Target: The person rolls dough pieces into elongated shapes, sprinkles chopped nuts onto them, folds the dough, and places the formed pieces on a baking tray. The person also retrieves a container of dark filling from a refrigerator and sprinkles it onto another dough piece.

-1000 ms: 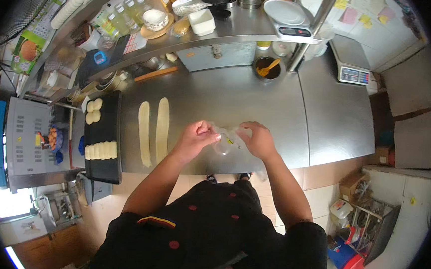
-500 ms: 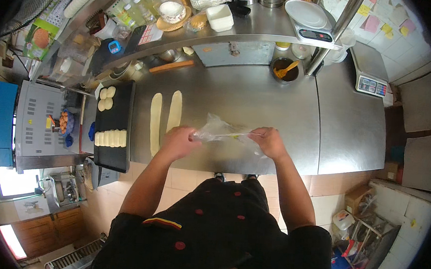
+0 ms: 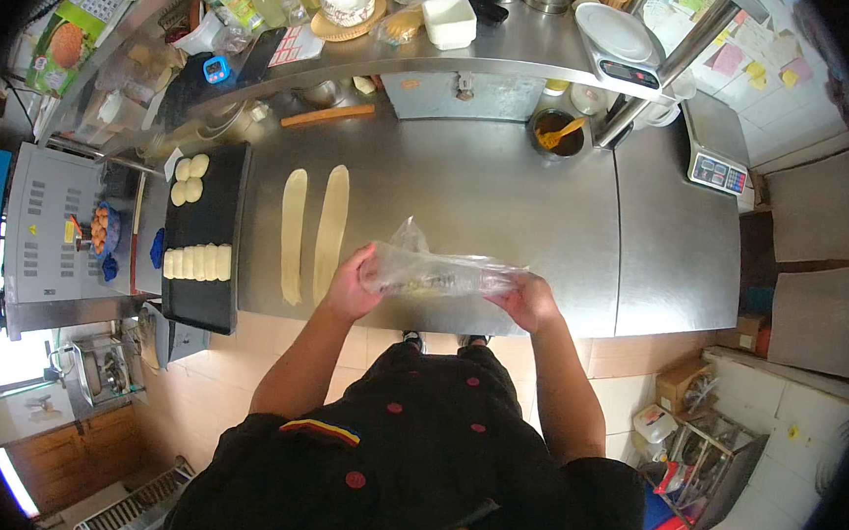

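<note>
A clear plastic bag is stretched sideways between my hands above the steel counter's front. My left hand grips its left end, and my right hand is closed on the right end, its fingertips partly behind the film. Something pale shows through the plastic, too unclear to name. Just left of my left hand lie two long flat strips of dough, the nearer one and the farther one, side by side on the counter.
A black baking tray with round dough balls and a row of dough rolls stands at the left. Behind are a wooden rolling pin, a metal box, and a bowl of dark sauce. A digital scale sits far right.
My hands have moved lower, toward the front edge, and the bag is spread wider between them. My left hand no longer overlaps the dough strip. The whole view has shifted slightly.
</note>
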`<state>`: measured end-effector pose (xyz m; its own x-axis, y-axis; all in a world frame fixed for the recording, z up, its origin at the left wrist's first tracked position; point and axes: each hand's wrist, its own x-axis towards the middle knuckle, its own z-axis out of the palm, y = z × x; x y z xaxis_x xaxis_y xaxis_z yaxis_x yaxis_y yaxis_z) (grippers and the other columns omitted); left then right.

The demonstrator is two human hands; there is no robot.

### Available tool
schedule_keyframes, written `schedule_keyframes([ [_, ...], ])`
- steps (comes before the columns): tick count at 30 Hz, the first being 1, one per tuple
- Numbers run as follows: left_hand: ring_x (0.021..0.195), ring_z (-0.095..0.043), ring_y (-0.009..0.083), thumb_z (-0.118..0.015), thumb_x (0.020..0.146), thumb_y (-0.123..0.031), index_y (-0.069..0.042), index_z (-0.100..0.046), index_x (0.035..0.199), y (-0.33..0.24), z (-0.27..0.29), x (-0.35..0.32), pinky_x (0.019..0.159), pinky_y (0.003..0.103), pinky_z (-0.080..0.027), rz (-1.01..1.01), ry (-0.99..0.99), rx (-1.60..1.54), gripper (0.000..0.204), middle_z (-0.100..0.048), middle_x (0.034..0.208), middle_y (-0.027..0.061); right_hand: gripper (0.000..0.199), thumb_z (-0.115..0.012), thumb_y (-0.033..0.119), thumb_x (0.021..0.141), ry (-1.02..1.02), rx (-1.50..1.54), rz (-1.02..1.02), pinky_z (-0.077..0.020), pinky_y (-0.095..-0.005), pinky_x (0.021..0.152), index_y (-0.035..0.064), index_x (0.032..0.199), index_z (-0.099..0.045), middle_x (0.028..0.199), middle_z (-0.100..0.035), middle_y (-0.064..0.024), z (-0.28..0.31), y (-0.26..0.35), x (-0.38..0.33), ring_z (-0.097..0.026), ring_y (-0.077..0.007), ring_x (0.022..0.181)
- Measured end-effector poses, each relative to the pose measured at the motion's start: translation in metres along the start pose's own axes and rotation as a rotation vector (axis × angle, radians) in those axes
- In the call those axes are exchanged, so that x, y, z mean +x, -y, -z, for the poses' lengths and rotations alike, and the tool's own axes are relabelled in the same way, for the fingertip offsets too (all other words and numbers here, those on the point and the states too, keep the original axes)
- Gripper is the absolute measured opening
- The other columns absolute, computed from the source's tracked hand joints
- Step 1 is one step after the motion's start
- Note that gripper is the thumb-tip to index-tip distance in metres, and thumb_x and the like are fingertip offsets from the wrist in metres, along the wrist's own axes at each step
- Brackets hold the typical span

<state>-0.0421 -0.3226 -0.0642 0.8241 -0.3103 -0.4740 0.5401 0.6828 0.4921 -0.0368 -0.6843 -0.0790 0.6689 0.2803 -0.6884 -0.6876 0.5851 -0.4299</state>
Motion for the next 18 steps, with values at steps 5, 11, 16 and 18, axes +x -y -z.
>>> schedule_keyframes([
  [5, 0.102, -0.067, 0.0233, -0.064, 0.097, -0.015, -0.009, -0.060, 0.123, 0.025, 0.029, 0.006, 0.082, 0.036, -0.054, -0.246, -0.141, 1.244, 0.028, -0.070, 0.109, 0.0064, 0.030, -0.036, 0.013, 0.105, 0.253, 0.374, -0.074, -0.0569, -0.0411, 0.082, -0.0010, 0.126, -0.053, 0.091, -0.063, -0.0111, 0.021, -0.022, 0.015, -0.062, -0.0209, 0.076],
  [11, 0.095, -0.066, 0.0224, -0.068, 0.093, -0.009, -0.003, -0.059, 0.125, 0.030, 0.049, 0.008, 0.080, 0.036, -0.055, 0.082, -0.173, 0.813, 0.035, -0.064, 0.098, 0.0071, 0.041, -0.063, -0.005, 0.086, 0.032, -0.044, 0.200, -0.0454, -0.0249, 0.062, 0.0042, 0.125, -0.055, 0.077, -0.052, 0.0006, -0.004, 0.000, -0.033, -0.046, -0.0110, 0.059],
  [16, 0.098, -0.064, 0.0189, -0.068, 0.091, -0.005, -0.003, -0.061, 0.126, 0.028, 0.013, 0.001, 0.079, 0.033, -0.055, -0.315, 0.208, 1.295, 0.036, -0.064, 0.106, 0.0085, 0.046, -0.060, 0.000, 0.091, -0.222, -0.589, 0.158, -0.0412, -0.0227, 0.053, 0.0038, 0.137, -0.054, 0.087, -0.063, -0.0036, 0.047, 0.005, -0.037, -0.048, -0.0100, 0.060],
  [18, 0.098, -0.063, 0.0169, -0.070, 0.090, -0.004, -0.002, -0.063, 0.123, 0.029, -0.002, 0.004, 0.078, 0.031, -0.054, -0.288, 0.156, 1.382, 0.034, -0.063, 0.107, 0.0080, 0.044, -0.054, 0.005, 0.096, -0.108, -0.317, 0.062, -0.0415, -0.0228, 0.053, 0.0020, 0.140, -0.052, 0.092, -0.067, -0.0066, 0.048, 0.017, -0.039, -0.047, -0.0102, 0.059],
])
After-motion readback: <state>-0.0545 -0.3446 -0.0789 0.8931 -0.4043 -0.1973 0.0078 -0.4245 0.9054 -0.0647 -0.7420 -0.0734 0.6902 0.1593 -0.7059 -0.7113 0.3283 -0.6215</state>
